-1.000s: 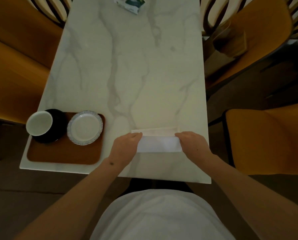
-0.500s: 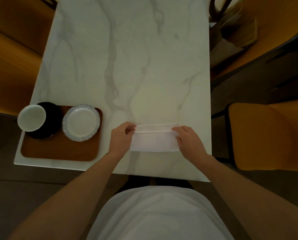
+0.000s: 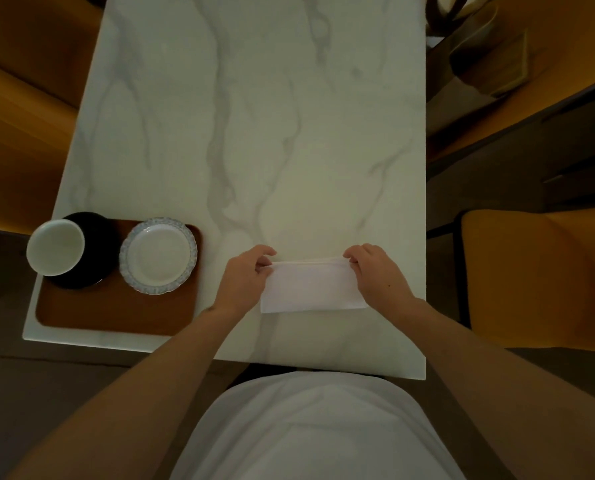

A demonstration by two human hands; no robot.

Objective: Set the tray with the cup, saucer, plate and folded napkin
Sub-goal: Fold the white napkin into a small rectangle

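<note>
Since a moment ago, lifted at its far edge: napkin (image 3: pixel 311 289) on the marble table (image 3: pixel 289 133) beside the tray (image 3: pixel 116 317), corners pinched by left hand (image 3: pixel 245 278) and right hand (image 3: pixel 379 277); uneven pull could skew the fold.

A white marble-pattern table (image 3: pixel 254 116) with grey veining fills the centre of the view and runs from the near edge to the far edge. An orange upholstered chair (image 3: pixel 538 278) stands just beside the table's right edge at the near end. A second orange chair (image 3: pixel 531 98), with a dark frame, stands on the right at the far end. Orange seating (image 3: pixel 15 126) lines the left side of the table. The floor (image 3: pixel 496 188) between the right-hand chairs is dark.
</note>
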